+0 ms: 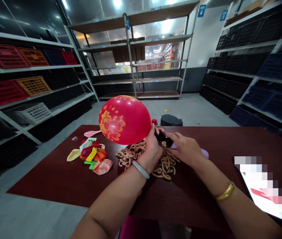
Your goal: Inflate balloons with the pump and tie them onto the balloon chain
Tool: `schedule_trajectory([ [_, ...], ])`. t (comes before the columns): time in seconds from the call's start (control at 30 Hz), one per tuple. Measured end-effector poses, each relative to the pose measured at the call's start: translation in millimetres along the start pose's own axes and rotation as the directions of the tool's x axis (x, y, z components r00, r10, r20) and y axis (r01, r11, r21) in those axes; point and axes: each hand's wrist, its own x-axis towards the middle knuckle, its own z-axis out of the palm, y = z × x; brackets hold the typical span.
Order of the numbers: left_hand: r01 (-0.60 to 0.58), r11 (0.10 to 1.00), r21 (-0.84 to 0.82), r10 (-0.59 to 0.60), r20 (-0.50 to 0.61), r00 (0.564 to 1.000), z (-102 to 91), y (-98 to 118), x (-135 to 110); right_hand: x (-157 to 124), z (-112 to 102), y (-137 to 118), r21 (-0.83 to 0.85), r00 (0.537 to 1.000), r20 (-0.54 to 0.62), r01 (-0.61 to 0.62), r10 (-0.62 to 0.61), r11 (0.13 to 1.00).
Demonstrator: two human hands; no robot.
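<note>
A blown-up red balloon [133, 119] with a yellow printed pattern points away to the left. My left hand [153, 146] is closed around its neck end, which the fingers hide. Beside it, my right hand [187, 149] is closed over a lilac, rod-shaped balloon pump [205, 153] whose black end [163, 138] reaches toward the left hand. Much of the pump is covered by the fingers. Below both hands lies a heap of tan, curled long balloons [165, 166].
Flat balloons in several colours [94, 154] and a pink one [91, 133] lie on the left of the dark red table [63, 186]. A lit screen [262, 189] is at the right. A dark stool [171, 120] stands behind. Shelves with crates [6, 54] line the room.
</note>
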Motion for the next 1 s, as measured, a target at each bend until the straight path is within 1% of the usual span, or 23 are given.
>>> schedule_trajectory([
  [0.13,0.023,1.000,-0.012,-0.024,-0.087,0.996,-0.5,10.9,8.5,-0.3,-0.6,-2.6,0.017,0.999,0.016,0.028,-0.028,0.999],
  [0.17,0.015,1.000,-0.024,-0.018,-0.108,0.994,-1.6,16.4,12.0,-0.1,0.0,-1.2,0.014,1.000,0.024,0.019,-0.020,1.000],
  [0.23,-0.041,0.998,-0.043,0.035,-0.148,0.988,-5.6,31.3,20.7,0.9,1.4,5.8,0.002,0.999,0.037,-0.019,0.019,1.000],
  [0.33,-0.152,0.988,-0.010,0.146,-0.215,0.966,-14.3,56.0,34.9,3.2,2.6,27.4,-0.002,0.989,0.034,-0.142,0.142,0.990],
  [0.37,-0.171,0.985,0.013,0.170,-0.229,0.959,-16.8,62.0,38.6,3.7,2.8,36.5,-0.005,0.979,0.028,-0.201,0.202,0.979],
  [0.43,-0.178,0.982,0.069,0.189,-0.234,0.954,-19.6,67.6,42.9,3.5,3.7,55.3,-0.037,0.944,0.033,-0.327,0.328,0.944],
  [0.5,-0.151,0.980,0.129,0.176,-0.207,0.962,-19.4,64.9,42.9,1.2,6.5,72.5,-0.087,0.900,0.065,-0.426,0.432,0.901],
  [0.53,-0.132,0.979,0.158,0.160,-0.184,0.970,-18.5,61.5,41.7,-0.8,8.7,79.9,-0.109,0.880,0.091,-0.457,0.466,0.883],
  [0.63,-0.076,0.966,0.246,0.104,-0.106,0.989,-16.2,49.4,36.3,-8.6,17.5,96.8,-0.166,0.830,0.192,-0.498,0.523,0.851],
  [0.7,-0.050,0.948,0.314,0.071,-0.054,0.996,-16.5,42.3,32.9,-12.0,21.8,102.6,-0.201,0.800,0.242,-0.513,0.549,0.835],
  [0.73,-0.047,0.936,0.349,0.060,-0.027,0.998,-17.3,39.0,31.4,-12.2,22.6,103.4,-0.212,0.798,0.231,-0.518,0.557,0.829],
  [0.77,-0.047,0.921,0.386,0.050,0.002,0.999,-18.3,35.5,30.0,-11.1,22.4,102.4,-0.210,0.813,0.187,-0.515,0.551,0.831],
  [0.8,-0.046,0.903,0.426,0.037,0.030,0.999,-19.3,31.7,28.6,-8.7,21.3,99.3,-0.184,0.845,0.119,-0.497,0.522,0.848],
  [0.83,-0.042,0.877,0.478,0.015,0.060,0.998,-20.2,27.5,27.1,-5.2,19.4,94.0,-0.127,0.886,0.035,-0.455,0.463,0.881],
  [0.87,-0.042,0.835,0.549,-0.012,0.094,0.995,-20.7,22.9,25.5,-1.1,17.2,86.3,-0.041,0.925,-0.055,-0.378,0.376,0.925],
  [0.9,-0.070,0.762,0.644,-0.034,0.147,0.989,-20.7,18.1,23.6,3.3,15.0,76.6,0.072,0.953,-0.132,-0.264,0.271,0.962],
  [0.93,-0.125,0.662,0.739,-0.054,0.213,0.976,-20.1,13.2,21.6,7.3,13.1,65.2,0.209,0.965,-0.198,-0.129,0.171,0.969],
  [0.97,-0.193,0.558,0.807,-0.076,0.281,0.957,-19.0,8.6,19.2,10.5,11.8,52.8,0.336,0.965,-0.249,0.007,0.082,0.942],
  [1.0,-0.283,0.440,0.852,-0.084,0.353,0.932,-17.4,4.6,16.6,12.6,11.1,40.3,0.443,0.959,-0.280,0.088,0.044,0.892],
])
